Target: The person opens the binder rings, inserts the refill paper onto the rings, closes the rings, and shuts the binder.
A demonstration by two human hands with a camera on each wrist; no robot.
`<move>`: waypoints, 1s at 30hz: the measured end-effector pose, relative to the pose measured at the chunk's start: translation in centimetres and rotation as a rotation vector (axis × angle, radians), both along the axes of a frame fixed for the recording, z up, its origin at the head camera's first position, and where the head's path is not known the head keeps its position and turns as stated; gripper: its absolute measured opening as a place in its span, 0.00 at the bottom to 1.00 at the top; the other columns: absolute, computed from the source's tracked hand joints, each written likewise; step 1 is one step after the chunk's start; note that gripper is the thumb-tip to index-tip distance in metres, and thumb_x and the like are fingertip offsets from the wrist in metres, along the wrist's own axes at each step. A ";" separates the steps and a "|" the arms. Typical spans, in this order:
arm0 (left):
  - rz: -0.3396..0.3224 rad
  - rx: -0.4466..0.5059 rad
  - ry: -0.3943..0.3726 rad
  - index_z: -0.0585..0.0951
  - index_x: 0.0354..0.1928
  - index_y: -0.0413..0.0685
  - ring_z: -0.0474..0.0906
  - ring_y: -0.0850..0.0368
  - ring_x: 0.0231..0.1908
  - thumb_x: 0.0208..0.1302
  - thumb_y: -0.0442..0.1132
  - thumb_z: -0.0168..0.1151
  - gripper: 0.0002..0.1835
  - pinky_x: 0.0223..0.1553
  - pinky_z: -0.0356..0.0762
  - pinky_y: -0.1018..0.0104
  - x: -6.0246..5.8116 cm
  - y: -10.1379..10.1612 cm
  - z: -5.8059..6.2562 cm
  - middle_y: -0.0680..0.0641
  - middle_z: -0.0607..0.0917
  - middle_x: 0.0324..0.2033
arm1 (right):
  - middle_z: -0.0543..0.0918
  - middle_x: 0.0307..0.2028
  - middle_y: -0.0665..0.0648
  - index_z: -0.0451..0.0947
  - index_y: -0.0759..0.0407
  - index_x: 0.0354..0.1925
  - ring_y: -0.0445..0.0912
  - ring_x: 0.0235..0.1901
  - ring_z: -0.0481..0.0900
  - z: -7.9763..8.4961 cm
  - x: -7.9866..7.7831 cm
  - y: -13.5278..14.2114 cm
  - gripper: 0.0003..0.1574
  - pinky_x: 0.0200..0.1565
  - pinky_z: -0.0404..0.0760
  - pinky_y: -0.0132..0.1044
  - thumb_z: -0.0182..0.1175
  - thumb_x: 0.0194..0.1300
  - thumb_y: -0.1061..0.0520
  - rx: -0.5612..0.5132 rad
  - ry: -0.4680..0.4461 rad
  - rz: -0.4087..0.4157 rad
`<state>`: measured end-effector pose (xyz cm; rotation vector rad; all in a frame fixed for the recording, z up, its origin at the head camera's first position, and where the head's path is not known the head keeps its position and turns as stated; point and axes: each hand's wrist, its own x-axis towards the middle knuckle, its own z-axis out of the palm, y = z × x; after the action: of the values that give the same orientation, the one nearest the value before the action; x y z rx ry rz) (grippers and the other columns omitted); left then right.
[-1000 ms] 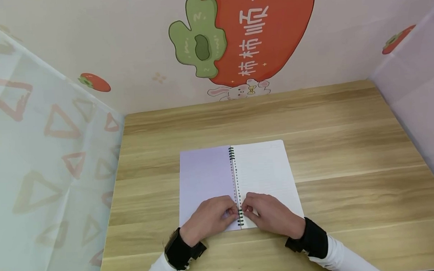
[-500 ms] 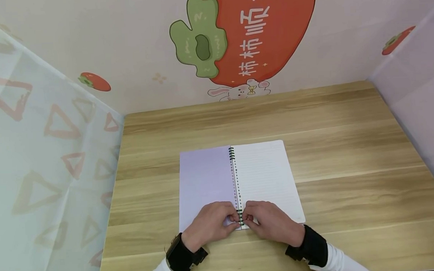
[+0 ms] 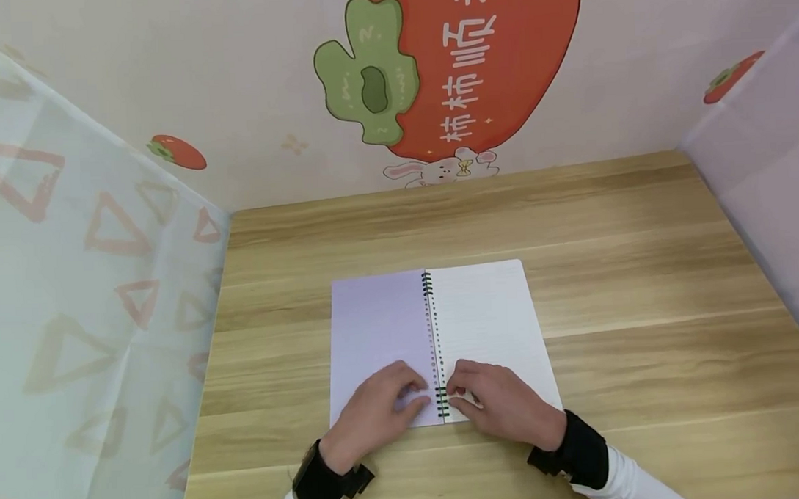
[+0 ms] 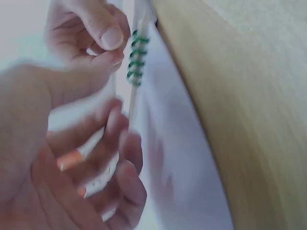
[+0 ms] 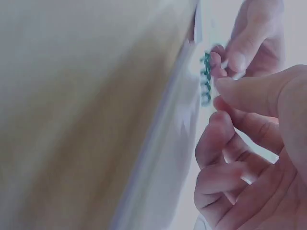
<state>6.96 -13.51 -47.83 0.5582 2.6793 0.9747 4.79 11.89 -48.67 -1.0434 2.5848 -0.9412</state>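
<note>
A spiral notebook (image 3: 487, 312) lies open on the table, its lilac cover (image 3: 378, 324) to the left and a lined white page to the right. Green binding rings (image 3: 442, 404) show at the lower end of the spine, and more at the upper end. My left hand (image 3: 378, 408) is over the lower lilac cover, left of the lower rings, thumb and fingers apart with nothing between them. Over the lower white page, my right hand (image 3: 504, 400) has bent fingers, the thumb and index tips close to the rings with a small gap between them. Any contact with the rings is unclear.
The wooden table (image 3: 638, 270) extends around the notebook. A patterned back wall (image 3: 236, 101) and side walls border it at the left and right. Bare holes run along the spine's middle, between the two groups of rings.
Both hands first shifted slightly toward the person over the lower rings. Since then the left hand has drawn left and spread its fingers, while the right has moved slightly away from the person.
</note>
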 end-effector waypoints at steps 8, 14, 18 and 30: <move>0.523 0.079 -0.017 0.77 0.62 0.38 0.71 0.41 0.60 0.70 0.47 0.66 0.26 0.63 0.70 0.43 2.0 -3.5 1.4 0.39 0.76 0.58 | 0.76 0.64 0.56 0.85 0.50 0.56 0.52 0.65 0.69 0.3 -1.5 1.5 0.32 0.62 0.72 0.50 0.76 0.56 0.40 0.069 0.105 -0.013; 0.672 0.129 -0.240 0.68 0.70 0.32 0.64 0.36 0.66 0.75 0.60 0.53 0.39 0.65 0.65 0.37 3.9 -4.9 2.7 0.32 0.67 0.66 | 0.74 0.68 0.62 0.84 0.55 0.59 0.60 0.70 0.68 0.9 -3.2 3.4 0.36 0.66 0.68 0.58 0.76 0.56 0.41 0.127 0.119 -0.085; 0.728 0.147 -0.304 0.67 0.70 0.33 0.70 0.37 0.65 0.75 0.65 0.47 0.41 0.63 0.71 0.40 4.6 -5.4 2.9 0.32 0.68 0.66 | 0.74 0.69 0.65 0.84 0.58 0.59 0.63 0.69 0.67 0.9 -4.1 4.7 0.38 0.65 0.69 0.60 0.79 0.52 0.43 0.173 0.134 -0.117; 0.825 0.353 -0.401 0.71 0.67 0.31 0.87 0.46 0.46 0.69 0.35 0.66 0.28 0.41 0.84 0.65 5.8 -7.0 2.2 0.34 0.85 0.54 | 0.72 0.71 0.64 0.85 0.59 0.58 0.60 0.70 0.65 0.2 -4.7 5.3 0.37 0.63 0.69 0.61 0.81 0.50 0.49 0.152 0.066 -0.167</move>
<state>12.81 -20.55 -45.66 -0.6993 2.3540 1.5589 0.12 17.14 -48.43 -0.8441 2.7829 -0.7407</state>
